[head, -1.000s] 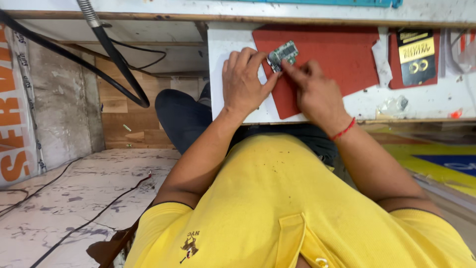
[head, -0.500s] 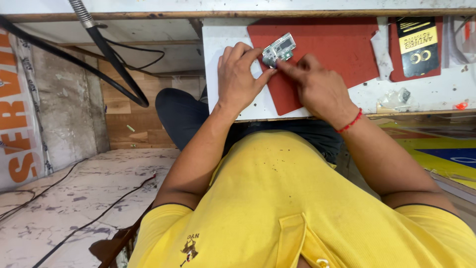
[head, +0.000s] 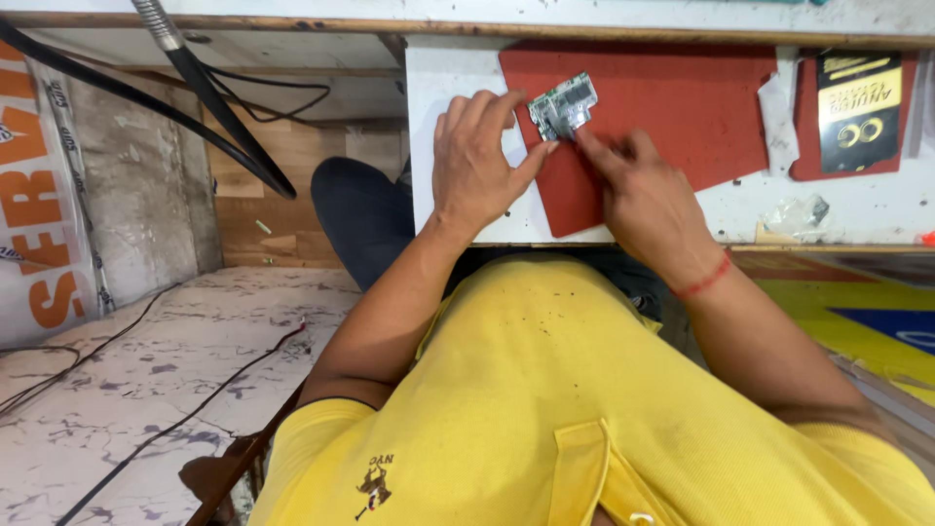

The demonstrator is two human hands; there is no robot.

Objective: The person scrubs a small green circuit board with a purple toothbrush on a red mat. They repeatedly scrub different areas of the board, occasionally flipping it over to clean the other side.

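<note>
At the far edge of the red mat (head: 682, 107), the left hand (head: 477, 161) pinches a small circuit board (head: 563, 103); the right hand (head: 648, 200) fingertips touch its near edge. It looks light, stiff and fragile, best gripped by its edges.

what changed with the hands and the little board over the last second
Very little. The small circuit board stays pinched between the left hand and right hand over the red mat; it appears slightly more tilted, with the right fingertips working at its lower edge. Nothing was let go. The black and yellow packet stayed put.
</note>
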